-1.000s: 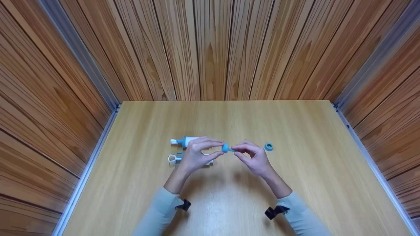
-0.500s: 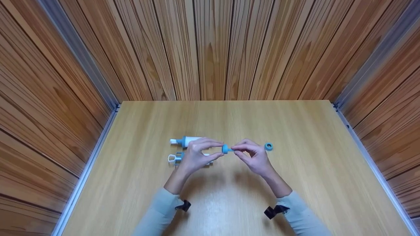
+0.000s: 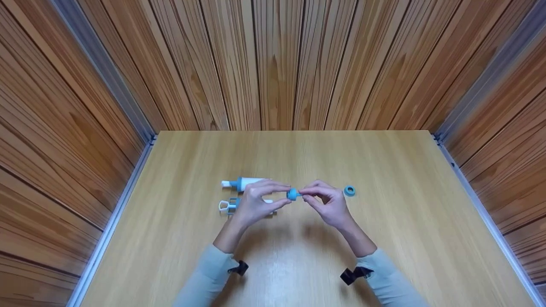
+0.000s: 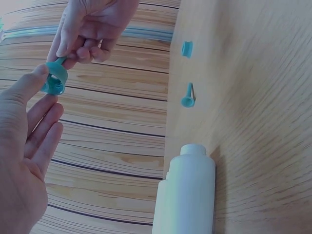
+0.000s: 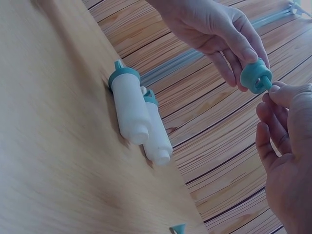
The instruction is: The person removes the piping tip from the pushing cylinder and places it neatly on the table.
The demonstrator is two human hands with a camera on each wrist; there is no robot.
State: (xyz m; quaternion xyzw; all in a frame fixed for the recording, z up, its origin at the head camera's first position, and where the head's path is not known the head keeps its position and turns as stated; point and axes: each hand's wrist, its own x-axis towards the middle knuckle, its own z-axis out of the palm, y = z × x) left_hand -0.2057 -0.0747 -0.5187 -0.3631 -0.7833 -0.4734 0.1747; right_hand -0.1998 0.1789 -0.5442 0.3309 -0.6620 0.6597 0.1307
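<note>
My left hand (image 3: 256,202) pinches a small teal ring-shaped cap (image 3: 291,195) between thumb and fingertips, raised above the table. From the right, my right hand (image 3: 330,204) pinches the thin stem of a teal nozzle (image 5: 266,82) that projects out of the cap. Through the cap's open side (image 4: 54,84), the left wrist view shows a hollow inside. Below and behind my left hand lie two white plastic barrels with teal collars: the farther barrel (image 3: 252,183) and the nearer barrel (image 5: 157,134), whose white loop handle points left. My left hand partly covers both in the head view.
A second teal ring cap (image 3: 349,190) lies on the wooden table (image 3: 396,230) right of my right hand. Near it, a loose teal funnel-shaped nozzle (image 4: 188,101) appears in the left wrist view. Wood-plank walls (image 3: 277,64) enclose the table at the back and sides.
My right hand has shifted slightly left toward the cap, and less of the nozzle's stem shows between them. The cap has tilted a little. The left hand is nearly still.
</note>
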